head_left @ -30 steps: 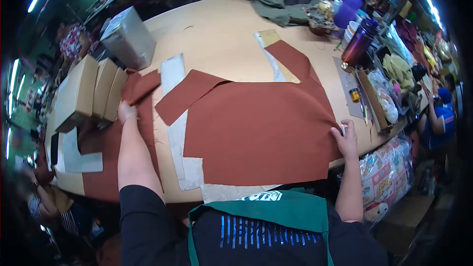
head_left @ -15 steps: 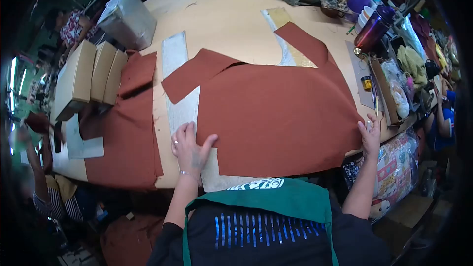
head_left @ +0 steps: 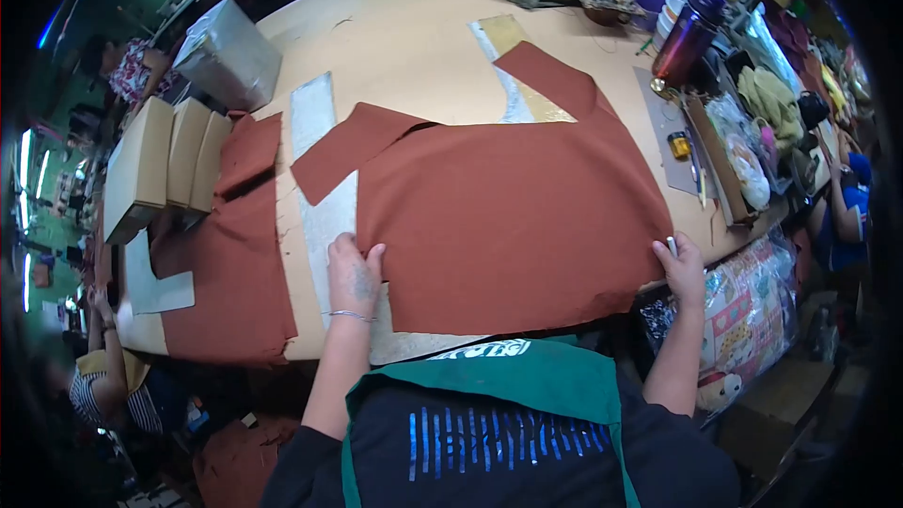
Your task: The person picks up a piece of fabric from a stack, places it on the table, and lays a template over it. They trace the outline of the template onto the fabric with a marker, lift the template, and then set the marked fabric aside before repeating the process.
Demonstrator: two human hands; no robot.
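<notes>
A rust-brown fabric piece (head_left: 508, 226) lies spread over the table in front of me, with two flaps reaching away at its far corners. My left hand (head_left: 354, 273) is closed on its left edge, thumb on top. At the right edge, my right hand (head_left: 682, 268) pinches the same cloth; a small whitish thing shows at its fingers, too small to name. Partly under the cloth lie a long pale grey pattern board (head_left: 315, 113) on the left and another pattern board (head_left: 508, 33) at the far side, grey and tan.
More rust-brown cloth (head_left: 235, 273) lies left, under cardboard boxes (head_left: 141, 160) and an L-shaped grey board (head_left: 174, 293). A silver box (head_left: 235, 56) stands behind. To the right are a dark bottle (head_left: 687, 42), a small yellow jar (head_left: 678, 144) and a cluttered tray (head_left: 720, 165). People sit left and right.
My left hand has gone from lying spread near the cloth's left edge to gripping that edge. My right hand keeps hold of the right side. The whole view has shifted slightly.
</notes>
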